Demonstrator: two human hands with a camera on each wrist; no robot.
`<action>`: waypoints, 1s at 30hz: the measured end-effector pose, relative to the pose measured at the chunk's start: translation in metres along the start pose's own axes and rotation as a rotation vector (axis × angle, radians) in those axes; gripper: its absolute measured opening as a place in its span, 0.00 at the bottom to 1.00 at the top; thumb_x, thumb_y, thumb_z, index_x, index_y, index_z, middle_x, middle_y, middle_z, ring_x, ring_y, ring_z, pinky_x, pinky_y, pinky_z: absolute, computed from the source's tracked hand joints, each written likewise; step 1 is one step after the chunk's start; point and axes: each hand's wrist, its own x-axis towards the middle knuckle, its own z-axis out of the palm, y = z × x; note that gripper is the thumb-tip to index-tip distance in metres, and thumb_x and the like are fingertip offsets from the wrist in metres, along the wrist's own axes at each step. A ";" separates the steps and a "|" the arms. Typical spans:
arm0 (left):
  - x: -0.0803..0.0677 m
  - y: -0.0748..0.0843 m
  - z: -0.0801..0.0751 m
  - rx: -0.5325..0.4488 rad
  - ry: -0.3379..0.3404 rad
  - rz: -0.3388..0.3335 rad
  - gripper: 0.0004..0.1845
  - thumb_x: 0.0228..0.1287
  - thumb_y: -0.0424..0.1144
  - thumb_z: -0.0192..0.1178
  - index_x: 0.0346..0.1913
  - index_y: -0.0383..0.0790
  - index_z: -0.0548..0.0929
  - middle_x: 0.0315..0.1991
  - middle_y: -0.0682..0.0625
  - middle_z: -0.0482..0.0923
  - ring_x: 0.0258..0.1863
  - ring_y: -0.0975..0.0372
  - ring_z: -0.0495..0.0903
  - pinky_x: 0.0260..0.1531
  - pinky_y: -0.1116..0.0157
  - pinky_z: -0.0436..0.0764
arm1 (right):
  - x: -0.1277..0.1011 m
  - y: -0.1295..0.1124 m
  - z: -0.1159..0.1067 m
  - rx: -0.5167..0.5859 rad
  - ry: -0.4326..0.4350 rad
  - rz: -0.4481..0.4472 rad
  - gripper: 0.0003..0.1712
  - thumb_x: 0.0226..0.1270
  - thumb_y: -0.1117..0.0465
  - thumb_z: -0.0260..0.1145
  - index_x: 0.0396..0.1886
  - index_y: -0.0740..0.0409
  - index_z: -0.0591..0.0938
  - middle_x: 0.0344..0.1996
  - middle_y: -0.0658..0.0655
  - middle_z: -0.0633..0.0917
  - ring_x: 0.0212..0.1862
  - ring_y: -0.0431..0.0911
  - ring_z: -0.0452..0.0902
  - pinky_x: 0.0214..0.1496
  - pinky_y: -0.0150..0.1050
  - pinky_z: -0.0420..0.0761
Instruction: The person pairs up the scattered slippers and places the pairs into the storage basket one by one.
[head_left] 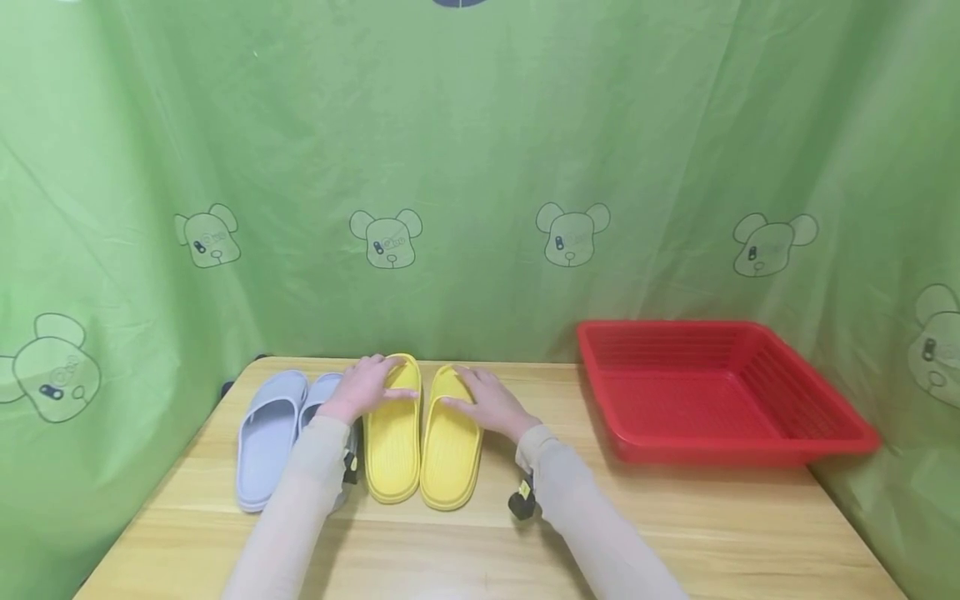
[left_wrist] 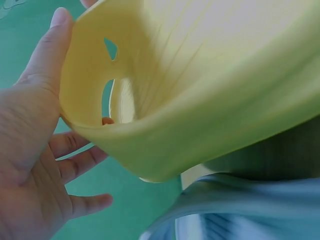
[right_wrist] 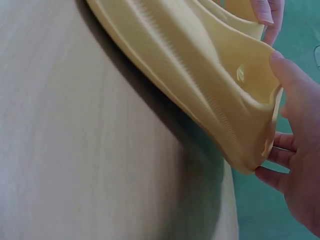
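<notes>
A pair of yellow slippers stands side by side at the table's middle, toes toward the back. My left hand (head_left: 365,388) grips the left yellow slipper (head_left: 393,458) by its toe end, thumb over the strap edge in the left wrist view, other fingers spread beside and behind it. My right hand (head_left: 497,406) holds the right yellow slipper (head_left: 448,462) at its toe end. The right wrist view shows that thumb on the strap rim and fingertips against the outer side. Whether the soles touch the table cannot be told.
Left of the yellow pair lie grey-blue slippers (head_left: 268,450), one partly hidden behind my left forearm. A red plastic basket (head_left: 622,433) sits at the table's right. Behind the wooden table (head_left: 420,554) hangs a green curtain (head_left: 480,150) with bear faces.
</notes>
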 end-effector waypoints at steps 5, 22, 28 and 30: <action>-0.004 0.004 -0.010 -0.001 -0.008 0.003 0.45 0.53 0.66 0.65 0.69 0.42 0.70 0.61 0.35 0.75 0.59 0.40 0.74 0.59 0.39 0.72 | -0.004 -0.003 -0.008 0.006 0.035 -0.017 0.47 0.63 0.31 0.59 0.75 0.50 0.62 0.66 0.62 0.72 0.67 0.57 0.68 0.69 0.54 0.71; -0.018 0.010 -0.029 0.024 0.085 -0.023 0.49 0.44 0.68 0.68 0.67 0.42 0.73 0.59 0.36 0.77 0.56 0.41 0.76 0.58 0.41 0.73 | -0.022 -0.006 -0.029 0.000 0.167 0.028 0.48 0.57 0.31 0.65 0.72 0.47 0.67 0.58 0.60 0.75 0.59 0.55 0.73 0.62 0.54 0.77; -0.022 0.010 -0.029 -0.001 0.123 -0.035 0.49 0.44 0.68 0.69 0.67 0.40 0.73 0.60 0.36 0.77 0.57 0.41 0.75 0.59 0.43 0.73 | -0.027 -0.006 -0.038 0.005 0.199 0.056 0.49 0.55 0.31 0.66 0.72 0.48 0.67 0.61 0.61 0.74 0.62 0.56 0.71 0.65 0.54 0.74; -0.024 0.009 -0.029 -0.014 0.136 -0.046 0.49 0.45 0.67 0.69 0.67 0.39 0.73 0.60 0.35 0.77 0.58 0.41 0.75 0.60 0.43 0.73 | -0.028 -0.006 -0.041 -0.001 0.208 0.061 0.49 0.56 0.31 0.66 0.72 0.48 0.66 0.61 0.61 0.74 0.62 0.56 0.71 0.65 0.55 0.74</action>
